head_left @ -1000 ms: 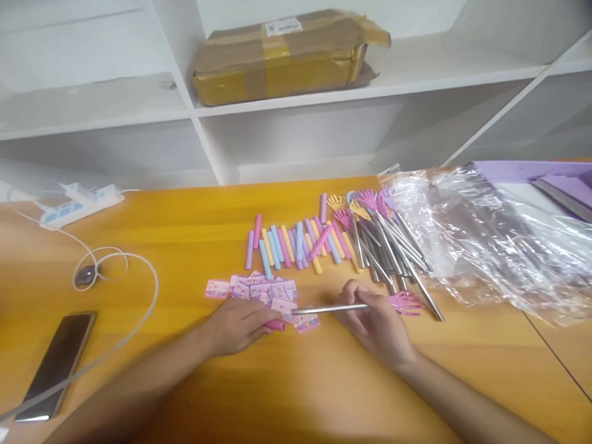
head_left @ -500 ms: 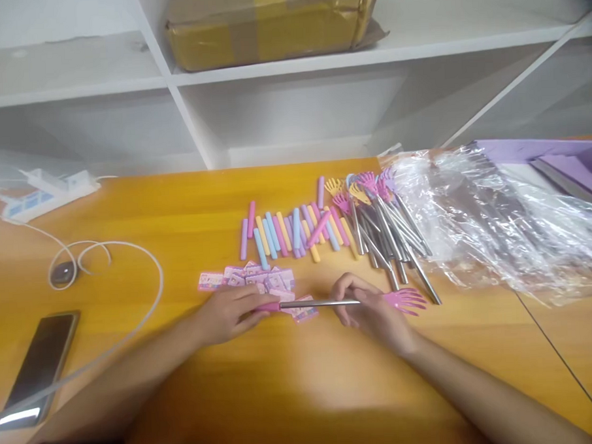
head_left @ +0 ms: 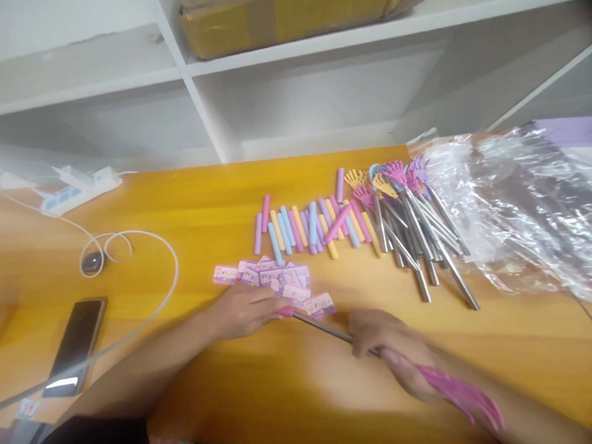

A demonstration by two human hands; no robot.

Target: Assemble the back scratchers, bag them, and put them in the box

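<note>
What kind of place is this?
Maybe a small workroom: there are white shelves behind an orange-brown table, and colorful tubes laid out beside a pile of metal rods.

table (head_left: 284,393): phone (head_left: 80,336) left of cards (head_left: 296,295) | tubes (head_left: 312,222) behind cards | rods (head_left: 420,226) right of tubes

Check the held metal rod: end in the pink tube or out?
In, apparently: the metal rod meets the pink tube in the left hand, no bare rod end showing there. Depth hidden; cannot tell.
</note>
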